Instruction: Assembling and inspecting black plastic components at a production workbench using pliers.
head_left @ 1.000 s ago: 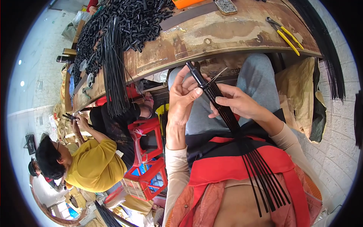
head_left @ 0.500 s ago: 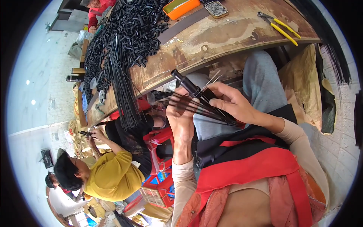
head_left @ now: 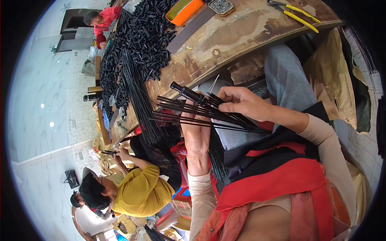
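My left hand [head_left: 195, 129] is closed beneath a black stepped plastic tube [head_left: 185, 92] and a spread of thin black rods [head_left: 229, 119]. The tube tilts, its capped end pointing up and left. Several rods lead from around its lower end, across the hand and over my lap. My right hand [head_left: 245, 105] pinches the rods just right of the tube with thumb and forefinger. My left fingers are mostly hidden behind the rods. Another bunch of dark rods [head_left: 219, 158] hangs beside my left wrist.
On the worn wooden table [head_left: 237, 34] lie a heap of short black tubes [head_left: 140, 40], a bundle of black rods [head_left: 138, 98], yellow-handled pliers [head_left: 301, 18], an orange box [head_left: 193, 15] and a tin of small metal pieces [head_left: 221, 7]. A person in yellow [head_left: 142, 193] works at left.
The view has shifted, so the table's things sit differently in it. The rods over my left hand, blurred before, are now sharp and fanned wider. Both hands keep hold.
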Demonstrator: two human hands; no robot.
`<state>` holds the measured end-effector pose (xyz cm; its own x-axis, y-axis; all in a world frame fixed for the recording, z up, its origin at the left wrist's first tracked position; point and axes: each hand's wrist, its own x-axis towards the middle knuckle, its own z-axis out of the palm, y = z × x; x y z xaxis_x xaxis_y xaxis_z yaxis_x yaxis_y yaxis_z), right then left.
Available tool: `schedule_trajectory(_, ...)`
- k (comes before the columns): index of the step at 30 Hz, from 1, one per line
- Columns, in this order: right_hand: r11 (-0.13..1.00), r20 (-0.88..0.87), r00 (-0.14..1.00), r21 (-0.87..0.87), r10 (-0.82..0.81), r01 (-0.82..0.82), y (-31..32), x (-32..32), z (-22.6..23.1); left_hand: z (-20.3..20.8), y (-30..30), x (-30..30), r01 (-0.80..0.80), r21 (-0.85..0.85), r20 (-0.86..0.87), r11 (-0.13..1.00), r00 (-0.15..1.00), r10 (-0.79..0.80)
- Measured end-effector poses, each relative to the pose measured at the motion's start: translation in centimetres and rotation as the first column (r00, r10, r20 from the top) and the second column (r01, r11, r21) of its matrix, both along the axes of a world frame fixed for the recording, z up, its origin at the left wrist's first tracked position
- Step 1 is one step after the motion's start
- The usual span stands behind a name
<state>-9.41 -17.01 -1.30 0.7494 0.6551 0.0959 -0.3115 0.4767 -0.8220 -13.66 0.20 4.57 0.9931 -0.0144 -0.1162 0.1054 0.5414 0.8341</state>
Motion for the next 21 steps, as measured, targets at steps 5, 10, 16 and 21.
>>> schedule_trajectory(5,0.994,-0.109,0.993,0.103,0.055,-0.043,0.6,0.3,-0.4,-0.2,0.7,0.4,0.051,0.108,0.039,0.993,0.998,-0.055)
schedule_trajectory(10,0.985,-0.146,0.985,0.154,0.095,-0.072,0.5,0.5,-0.6,-0.1,1.0,0.6,0.059,0.096,-0.013,0.994,0.998,-0.058)
schedule_trajectory(16,0.958,-0.221,0.956,0.254,0.193,-0.135,0.7,0.9,-1.0,0.1,1.4,0.8,0.072,0.117,-0.053,0.99,0.996,-0.067)
schedule_trajectory(21,0.924,-0.345,0.877,0.302,0.335,-0.234,0.4,1.1,-1.3,-0.4,2.1,0.6,0.107,0.194,-0.04,0.975,0.994,-0.101)
